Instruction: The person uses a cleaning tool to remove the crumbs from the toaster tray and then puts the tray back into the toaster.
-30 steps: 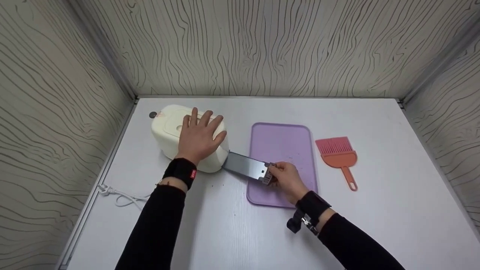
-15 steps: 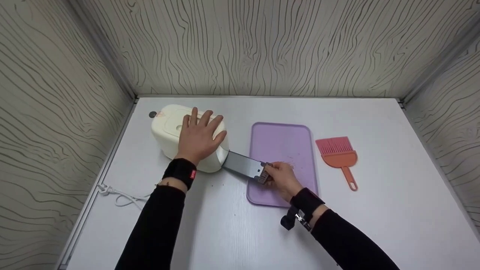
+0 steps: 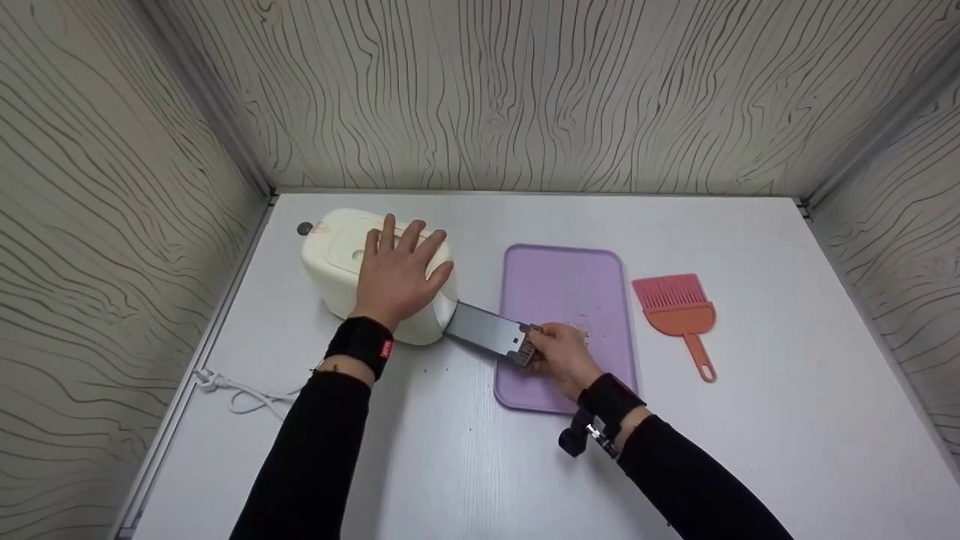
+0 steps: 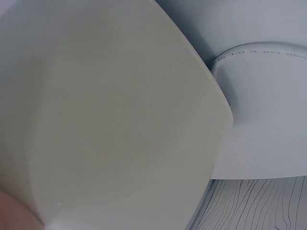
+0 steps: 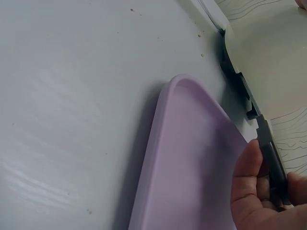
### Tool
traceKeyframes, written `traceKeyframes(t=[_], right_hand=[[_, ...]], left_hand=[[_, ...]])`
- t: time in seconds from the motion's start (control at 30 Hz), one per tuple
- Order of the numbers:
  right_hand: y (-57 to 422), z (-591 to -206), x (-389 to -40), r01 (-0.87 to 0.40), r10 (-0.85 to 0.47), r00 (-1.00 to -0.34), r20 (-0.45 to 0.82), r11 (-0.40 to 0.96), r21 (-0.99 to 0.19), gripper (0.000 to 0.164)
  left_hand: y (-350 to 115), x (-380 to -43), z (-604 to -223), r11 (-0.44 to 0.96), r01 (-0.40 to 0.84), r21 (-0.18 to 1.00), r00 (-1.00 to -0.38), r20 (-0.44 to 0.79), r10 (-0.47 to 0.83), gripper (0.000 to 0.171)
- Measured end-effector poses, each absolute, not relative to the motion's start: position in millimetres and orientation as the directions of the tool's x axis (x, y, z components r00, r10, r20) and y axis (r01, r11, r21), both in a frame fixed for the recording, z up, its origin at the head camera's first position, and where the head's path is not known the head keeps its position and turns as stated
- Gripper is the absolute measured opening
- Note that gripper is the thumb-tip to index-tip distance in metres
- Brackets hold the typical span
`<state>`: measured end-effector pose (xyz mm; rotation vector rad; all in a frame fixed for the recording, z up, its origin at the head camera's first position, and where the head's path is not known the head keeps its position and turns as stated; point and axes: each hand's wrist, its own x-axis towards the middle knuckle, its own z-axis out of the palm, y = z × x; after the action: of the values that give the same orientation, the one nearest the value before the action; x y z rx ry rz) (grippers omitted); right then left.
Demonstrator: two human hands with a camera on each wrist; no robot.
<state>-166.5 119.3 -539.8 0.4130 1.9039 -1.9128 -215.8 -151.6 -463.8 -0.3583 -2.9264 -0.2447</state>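
Note:
A cream toaster (image 3: 330, 274) stands at the back left of the table. My left hand (image 3: 394, 281) rests on its top, palm down with fingers spread. From the toaster's right end sticks out a flat grey crumb tray (image 3: 484, 328), its inner end hidden inside. My right hand (image 3: 566, 356) pinches the outer end of this crumb tray between thumb and fingers, above a purple tray (image 3: 559, 274). In the right wrist view the fingers (image 5: 248, 172) grip the dark edge of the crumb tray. Brown crumbs (image 3: 589, 330) lie on the purple tray beside the right hand.
An orange dustpan-shaped brush (image 3: 679, 315) with pink bristles lies right of the purple tray. A white power cord (image 3: 251, 391) with its plug lies at the left. A small dark round thing (image 3: 304, 229) sits behind the toaster's left end. Specks dot the white table (image 3: 450, 450); patterned walls surround it.
My right hand has moved a little left, sliding the crumb tray slightly further into the toaster. More crumbs show on the purple tray. My left hand has stayed on the toaster.

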Motion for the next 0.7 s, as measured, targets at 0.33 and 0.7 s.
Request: traceKeyframes(t=[0.33, 0.7], right_hand=[[121.9, -546.5, -172.7, 0.501, -0.102, -0.861, -0.498, -0.013, -0.865, 0.024], [127.5, -551.0, -174.8, 0.531, -0.115, -0.843, -0.526, -0.016, -0.847, 0.027]], left_hand=[[-152.0, -215.0, -463.2, 0.957, 0.26, 0.128, -0.949, 0.214, 0.23, 0.055], [-150.9, -216.8, -464.7, 0.957, 0.261, 0.123, -0.949, 0.213, 0.232, 0.056]])
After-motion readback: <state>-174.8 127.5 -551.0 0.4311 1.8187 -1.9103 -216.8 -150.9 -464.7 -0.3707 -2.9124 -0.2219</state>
